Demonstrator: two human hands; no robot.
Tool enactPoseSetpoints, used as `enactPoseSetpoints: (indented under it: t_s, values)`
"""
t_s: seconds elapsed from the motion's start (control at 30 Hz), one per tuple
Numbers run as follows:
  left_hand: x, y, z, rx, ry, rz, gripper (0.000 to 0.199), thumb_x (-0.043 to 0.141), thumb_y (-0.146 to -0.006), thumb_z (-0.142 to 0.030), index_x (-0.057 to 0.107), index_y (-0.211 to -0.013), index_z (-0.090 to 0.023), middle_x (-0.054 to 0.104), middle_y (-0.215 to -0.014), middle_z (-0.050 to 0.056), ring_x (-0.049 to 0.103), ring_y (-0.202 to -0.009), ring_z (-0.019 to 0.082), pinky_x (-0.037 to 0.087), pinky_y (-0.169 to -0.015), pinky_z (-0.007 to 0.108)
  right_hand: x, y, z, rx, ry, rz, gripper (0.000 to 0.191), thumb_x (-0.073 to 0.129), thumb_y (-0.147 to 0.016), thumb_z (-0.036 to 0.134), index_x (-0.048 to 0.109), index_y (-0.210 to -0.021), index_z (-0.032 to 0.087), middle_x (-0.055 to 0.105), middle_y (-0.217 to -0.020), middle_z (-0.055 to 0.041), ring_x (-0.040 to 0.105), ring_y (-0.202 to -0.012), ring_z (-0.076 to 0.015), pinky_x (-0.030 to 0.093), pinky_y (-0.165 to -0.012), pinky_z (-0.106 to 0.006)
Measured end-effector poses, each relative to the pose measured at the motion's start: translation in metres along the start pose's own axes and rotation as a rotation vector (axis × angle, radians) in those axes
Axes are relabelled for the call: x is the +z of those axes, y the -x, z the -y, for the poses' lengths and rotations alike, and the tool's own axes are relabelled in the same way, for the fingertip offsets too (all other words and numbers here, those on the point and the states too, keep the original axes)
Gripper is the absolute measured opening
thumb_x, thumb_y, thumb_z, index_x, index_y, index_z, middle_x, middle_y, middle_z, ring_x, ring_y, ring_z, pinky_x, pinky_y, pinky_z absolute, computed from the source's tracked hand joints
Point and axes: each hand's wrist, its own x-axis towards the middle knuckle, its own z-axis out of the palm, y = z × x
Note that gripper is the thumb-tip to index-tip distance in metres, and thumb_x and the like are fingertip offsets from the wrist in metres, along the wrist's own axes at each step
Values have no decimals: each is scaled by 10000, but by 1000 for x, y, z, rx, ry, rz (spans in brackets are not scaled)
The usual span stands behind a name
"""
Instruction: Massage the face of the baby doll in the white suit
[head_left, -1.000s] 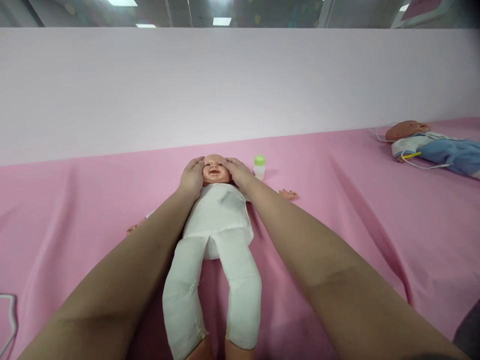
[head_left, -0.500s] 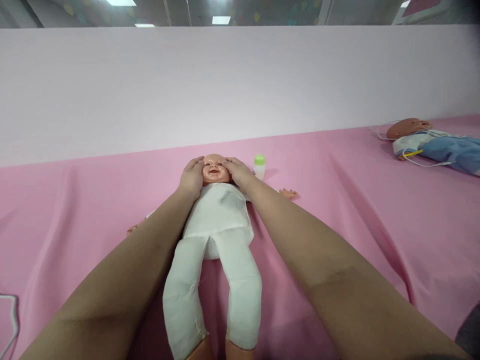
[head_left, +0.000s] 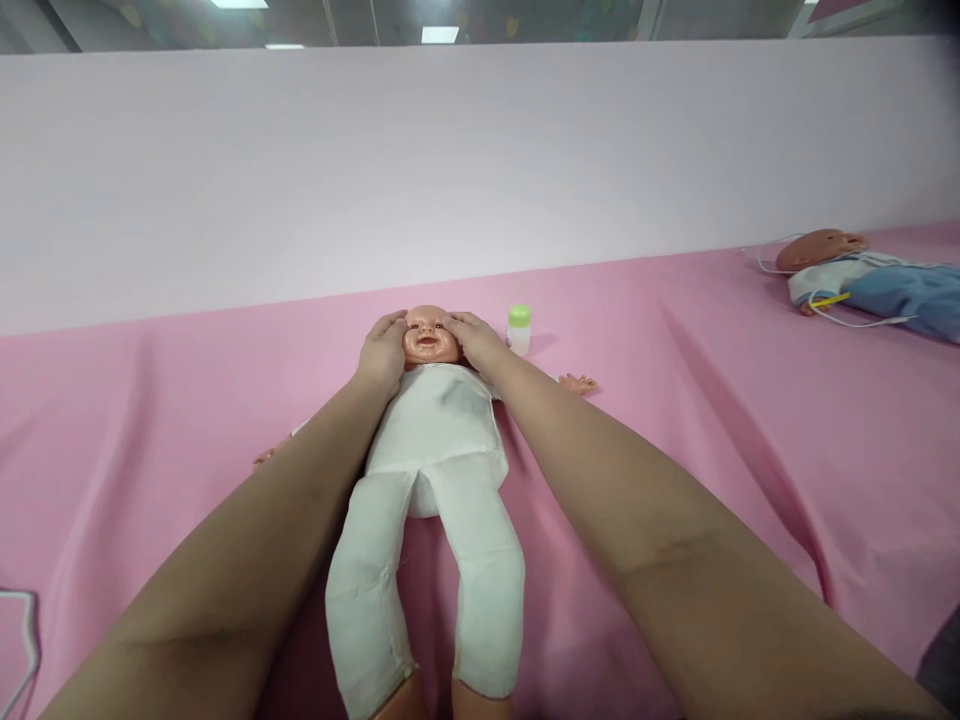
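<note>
A baby doll point(head_left: 439, 420) with a white cloth body lies on its back, its feet towards me. My left hand point(head_left: 382, 352) cups one side of the doll's head, fingers bent round by the temple. On the other side, my right hand point(head_left: 478, 343) holds the head the same way, fingertips near the brow. The doll's face point(head_left: 429, 338) shows between my hands, while its ears are covered. Both of its arms stretch out sideways, partly hidden beneath my forearms. Just right of my right hand stands a small bottle with a green cap point(head_left: 518, 330).
Pink cloth point(head_left: 660, 400) with some folds covers the table. A second doll in blue and white clothes point(head_left: 892, 285) lies at the far right with a white cord and a yellow strip. A white wall point(head_left: 465, 170) rises behind. A white cable point(head_left: 28, 635) lies at lower left.
Both hands stay on the doll's head with hardly any movement. The view has shifted very slightly.
</note>
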Motion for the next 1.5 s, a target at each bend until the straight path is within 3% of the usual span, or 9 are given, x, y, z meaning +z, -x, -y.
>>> enactPoseSetpoints:
  t_s: [0.6,1.17,1.4,1.5]
  values:
    - [-5,-14,14,49,20,30,347,639,-860,-314,714,-1180,-203,757,-1093,85,729,-956,228,604,-883,366,1,0,1,41,-20,-11,410,703,-856,526,680,-1189,289,761,-1156,-23,730,-1022,-214,571,-991,-392]
    - [-5,-13,12,47,4,32,328,659,-851,-297,722,-1161,-209,761,-1112,93,733,-1044,271,610,-922,396,1,2,2,55,-7,-12,417,697,-861,555,680,-1189,297,751,-1158,-24,726,-1031,-224,569,-999,-416]
    - [-3,-9,9,29,7,20,334,629,-877,-301,708,-1186,-199,763,-1073,86,735,-965,246,620,-813,357,3,1,3,40,-26,-5,407,694,-868,544,675,-1167,269,748,-1151,-33,728,-1030,-219,569,-995,-405]
    - [-2,-6,5,20,0,14,326,618,-884,-286,705,-1186,-198,764,-1079,82,734,-992,250,619,-838,360,3,2,4,24,-29,-8,366,679,-883,518,680,-1146,263,745,-1155,-32,725,-1050,-217,567,-1006,-403]
